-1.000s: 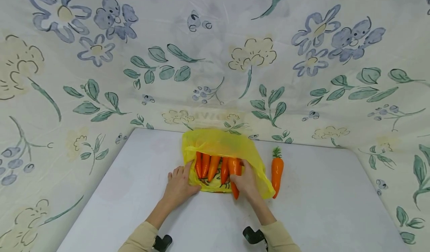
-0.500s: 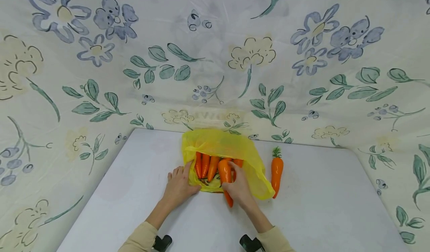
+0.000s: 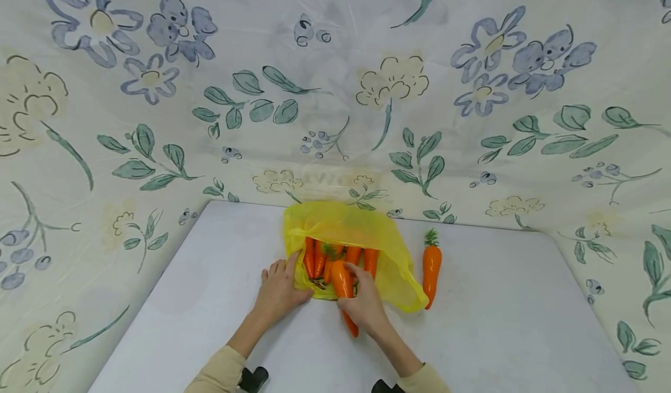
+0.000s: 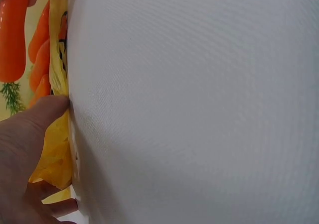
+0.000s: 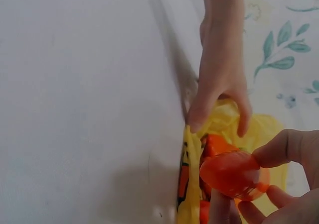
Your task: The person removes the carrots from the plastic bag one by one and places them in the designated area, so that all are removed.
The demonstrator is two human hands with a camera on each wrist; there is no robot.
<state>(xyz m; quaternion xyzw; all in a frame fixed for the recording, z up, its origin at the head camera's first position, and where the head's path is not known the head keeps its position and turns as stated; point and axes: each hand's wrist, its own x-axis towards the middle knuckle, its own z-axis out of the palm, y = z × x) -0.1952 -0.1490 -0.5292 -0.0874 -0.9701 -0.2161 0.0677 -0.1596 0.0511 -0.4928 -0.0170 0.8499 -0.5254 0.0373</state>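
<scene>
My right hand (image 3: 364, 305) holds an orange carrot (image 3: 342, 278) by its thick body over the mouth of a yellow plastic bag (image 3: 346, 221). The carrot's tip points toward me and its green top (image 3: 332, 250) lies at the bag's mouth. In the right wrist view, thumb and fingers close round the carrot (image 5: 230, 174). My left hand (image 3: 280, 291) rests at the bag's lower left edge, thumb and index finger spread, pressing the rim. The left wrist view shows that thumb (image 4: 47, 112) on the yellow rim. Several more carrots (image 3: 310, 258) lie side by side inside the bag.
A single carrot (image 3: 432, 271) with a green top lies on the white table (image 3: 503, 305), right of the bag. Behind the table hangs a floral cloth (image 3: 335, 90). Black wrist devices (image 3: 254, 379) sit near the sleeves.
My right hand has drawn the carrot left and toward me, so that its green top now shows at the bag's mouth. The left hand has stayed in place.
</scene>
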